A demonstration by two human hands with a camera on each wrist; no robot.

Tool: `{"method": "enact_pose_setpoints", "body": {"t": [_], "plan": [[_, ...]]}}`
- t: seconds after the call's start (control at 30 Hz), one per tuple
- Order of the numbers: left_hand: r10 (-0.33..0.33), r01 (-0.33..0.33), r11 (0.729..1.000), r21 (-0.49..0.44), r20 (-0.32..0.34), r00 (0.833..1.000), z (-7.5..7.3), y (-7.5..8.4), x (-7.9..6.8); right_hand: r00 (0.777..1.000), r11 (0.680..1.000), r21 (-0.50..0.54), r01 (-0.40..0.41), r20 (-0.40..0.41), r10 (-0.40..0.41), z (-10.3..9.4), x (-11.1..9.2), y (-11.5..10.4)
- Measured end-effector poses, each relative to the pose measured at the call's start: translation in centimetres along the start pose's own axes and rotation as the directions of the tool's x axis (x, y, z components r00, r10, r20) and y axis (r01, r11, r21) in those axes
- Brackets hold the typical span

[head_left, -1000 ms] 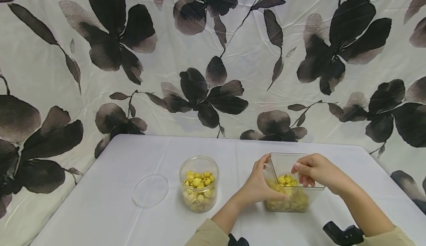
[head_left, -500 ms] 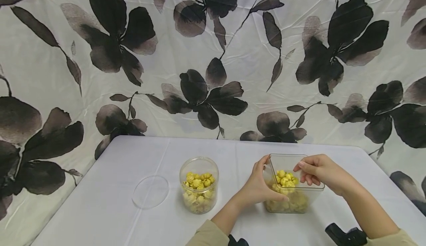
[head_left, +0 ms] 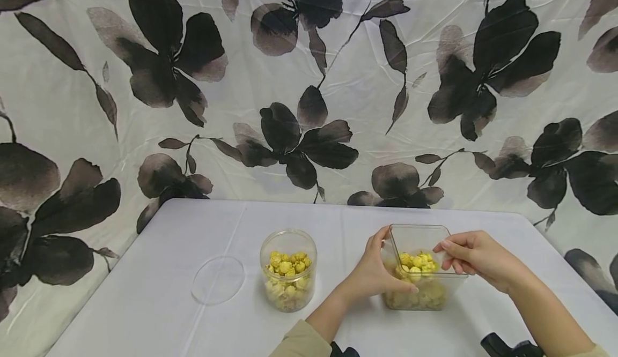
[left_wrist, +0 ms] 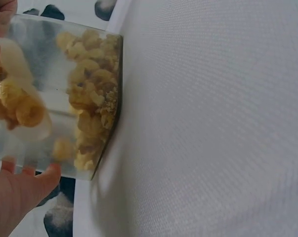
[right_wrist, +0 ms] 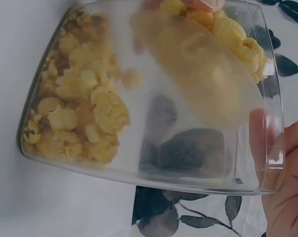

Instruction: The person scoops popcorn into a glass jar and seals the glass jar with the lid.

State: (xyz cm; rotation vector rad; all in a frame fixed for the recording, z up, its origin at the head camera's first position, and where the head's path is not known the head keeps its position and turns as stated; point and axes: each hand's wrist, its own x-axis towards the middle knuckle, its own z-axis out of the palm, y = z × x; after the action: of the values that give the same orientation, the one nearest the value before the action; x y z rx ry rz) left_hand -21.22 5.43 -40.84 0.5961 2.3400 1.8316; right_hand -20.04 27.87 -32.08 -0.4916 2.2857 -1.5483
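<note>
My left hand (head_left: 374, 274) grips the left side of a clear square container (head_left: 417, 235), thumb across its front wall and fingers behind. Yellow popcorn (right_wrist: 74, 108) fills its bottom. My right hand (head_left: 475, 255) reaches over the right rim with curled fingers, pinching a whitish translucent scoop (right_wrist: 213, 94). The scoop lies inside the container near the opening, and more popcorn (head_left: 416, 262) sits in it. In the left wrist view, the scoop (left_wrist: 15, 59) shows through the wall. Most of my right fingers' grip is hidden in the head view.
A clear round jar (head_left: 289, 242) with popcorn stands uncovered left of my left hand. Farther left a clear round lid (head_left: 218, 280) lies flat on the white table (head_left: 159, 303). A floral curtain (head_left: 294, 78) hangs behind the table.
My right hand has shifted right and slightly toward me, and more popcorn shows near the container's opening. My left hand keeps its hold; the jar and lid stay put.
</note>
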Motion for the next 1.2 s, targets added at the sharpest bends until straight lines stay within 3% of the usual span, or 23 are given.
{"method": "enact_pose_setpoints", "body": {"t": [0.7, 0.97, 1.2], "plan": [[0.011, -0.011, 1.000, -0.001, 0.006, 1.000, 0.1, -0.1, 0.0, 0.997, 0.987, 0.162, 0.018, -0.078, -0.006, -0.5, 0.1, 0.8], [-0.001, 0.001, 1.000, 0.001, 0.004, 1.000, 0.0, 0.0, 0.0, 0.998, 0.967, 0.254, 0.013, -0.062, 0.003, -1.0, -0.2, 0.8], [-0.001, 0.001, 1.000, -0.003, 0.005, 1.000, -0.1, -0.1, -0.2, 0.998, 0.965, 0.261, 0.008, -0.055, 0.007, -1.0, -0.6, 1.2]]}}
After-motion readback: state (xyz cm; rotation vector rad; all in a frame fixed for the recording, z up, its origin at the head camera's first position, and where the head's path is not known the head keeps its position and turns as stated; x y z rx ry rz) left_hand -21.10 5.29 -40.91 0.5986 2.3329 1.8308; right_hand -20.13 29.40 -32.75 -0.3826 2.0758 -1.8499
